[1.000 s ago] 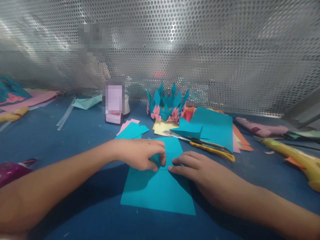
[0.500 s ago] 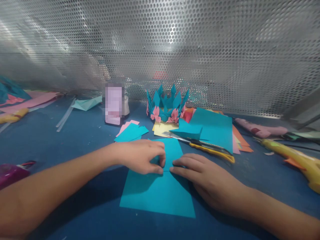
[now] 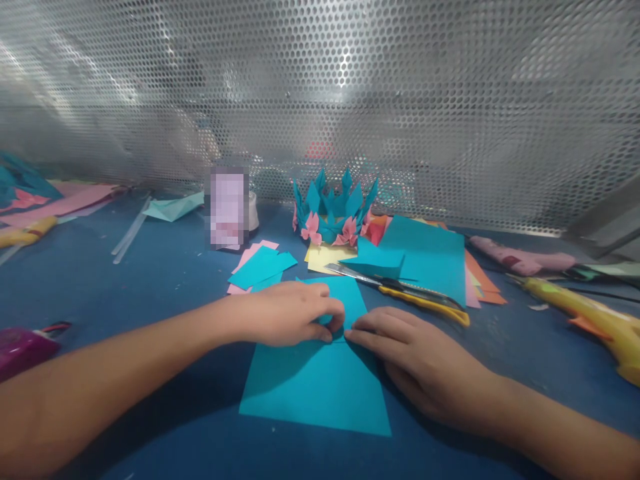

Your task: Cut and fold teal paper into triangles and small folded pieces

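Note:
A blue sheet of paper (image 3: 315, 393) lies in front of me, with an edge or fold line running across it beneath my fingers. My left hand (image 3: 295, 313) rests on it from the left, fingers curled and the thumb and fingertips closed together at that line. From the right, my right hand (image 3: 415, 353) touches the same line, its fingers stretched out along the paper and holding nothing. The two sets of fingertips nearly meet. Part of the sheet's upper half is covered by my left hand.
Behind the sheet stand a blue paper crown (image 3: 335, 207) with pink bows and a phone (image 3: 229, 207), blurred out. Scissors (image 3: 415, 291) with yellow handles lie on stacked coloured paper (image 3: 435, 253). Blue paper pieces (image 3: 263, 265) lie left; a yellow glue gun (image 3: 580, 310) lies right.
My left hand has slid slightly right along the line, and its thumb and fingers have drawn closer together. My right hand has barely shifted. The sheet stays in place.

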### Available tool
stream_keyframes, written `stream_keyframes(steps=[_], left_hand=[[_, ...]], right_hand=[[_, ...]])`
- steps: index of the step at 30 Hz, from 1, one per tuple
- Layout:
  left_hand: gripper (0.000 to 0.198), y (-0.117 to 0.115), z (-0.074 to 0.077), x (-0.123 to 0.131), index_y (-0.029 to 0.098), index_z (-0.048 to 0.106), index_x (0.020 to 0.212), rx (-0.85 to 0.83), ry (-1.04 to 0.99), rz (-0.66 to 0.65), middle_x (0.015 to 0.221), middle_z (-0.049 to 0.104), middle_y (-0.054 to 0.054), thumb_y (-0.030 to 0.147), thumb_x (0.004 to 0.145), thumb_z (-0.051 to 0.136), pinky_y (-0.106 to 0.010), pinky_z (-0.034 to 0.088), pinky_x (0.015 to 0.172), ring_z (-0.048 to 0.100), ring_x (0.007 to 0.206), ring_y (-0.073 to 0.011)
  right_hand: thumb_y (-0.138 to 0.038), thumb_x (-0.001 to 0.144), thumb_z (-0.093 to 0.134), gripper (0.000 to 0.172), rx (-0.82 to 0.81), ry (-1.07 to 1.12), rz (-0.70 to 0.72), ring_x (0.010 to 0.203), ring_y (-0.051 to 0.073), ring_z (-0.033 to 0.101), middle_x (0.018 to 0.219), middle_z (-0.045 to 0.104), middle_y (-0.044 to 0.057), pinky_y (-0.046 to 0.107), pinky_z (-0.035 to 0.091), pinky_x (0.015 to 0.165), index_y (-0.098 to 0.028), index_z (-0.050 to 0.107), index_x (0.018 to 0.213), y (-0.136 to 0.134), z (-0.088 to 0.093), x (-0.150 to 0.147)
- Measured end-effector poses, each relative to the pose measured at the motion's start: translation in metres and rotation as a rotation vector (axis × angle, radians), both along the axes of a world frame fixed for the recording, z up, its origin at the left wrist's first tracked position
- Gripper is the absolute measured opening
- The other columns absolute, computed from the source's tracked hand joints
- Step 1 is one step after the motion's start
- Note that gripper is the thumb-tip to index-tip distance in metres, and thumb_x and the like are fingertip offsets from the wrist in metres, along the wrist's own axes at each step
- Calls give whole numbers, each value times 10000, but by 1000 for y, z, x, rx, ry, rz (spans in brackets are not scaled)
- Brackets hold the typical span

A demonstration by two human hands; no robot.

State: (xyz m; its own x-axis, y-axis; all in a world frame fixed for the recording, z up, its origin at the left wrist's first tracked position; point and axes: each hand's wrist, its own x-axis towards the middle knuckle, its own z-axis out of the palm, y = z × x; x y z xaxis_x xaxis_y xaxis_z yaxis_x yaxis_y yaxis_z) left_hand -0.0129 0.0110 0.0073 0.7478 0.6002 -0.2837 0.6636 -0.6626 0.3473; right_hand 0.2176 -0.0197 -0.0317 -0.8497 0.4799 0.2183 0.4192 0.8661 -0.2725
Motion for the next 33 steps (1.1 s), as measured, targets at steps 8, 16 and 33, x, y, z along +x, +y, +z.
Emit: stream_keyframes(steps=[8,16,33], left_hand=[[149,-1,1,1,300,555,1005,4,0,-10,895,464,2,358,897,471,-247,320,593,496,745,-150],[184,-2,1,0,299,549,1054,-5,-26,-18,909,468,-6,354,898,468,-243,325,589,504,756,-152],[131,-6,4,2,264,564,995,-13,-78,7,1197,441,6,303,881,512,-234,363,591,528,771,-119]], right_hand=[[-34,842,335,416,79,8,3,851,200,526,966,588,107,345,483,760,-151,581,1157,0,2,-2],[-30,858,317,407,134,0,5,782,185,506,904,583,98,311,464,684,-143,598,1130,-2,3,-5],[-53,872,308,420,416,-51,0,558,168,411,585,530,54,312,357,536,-157,610,599,2,2,12]])
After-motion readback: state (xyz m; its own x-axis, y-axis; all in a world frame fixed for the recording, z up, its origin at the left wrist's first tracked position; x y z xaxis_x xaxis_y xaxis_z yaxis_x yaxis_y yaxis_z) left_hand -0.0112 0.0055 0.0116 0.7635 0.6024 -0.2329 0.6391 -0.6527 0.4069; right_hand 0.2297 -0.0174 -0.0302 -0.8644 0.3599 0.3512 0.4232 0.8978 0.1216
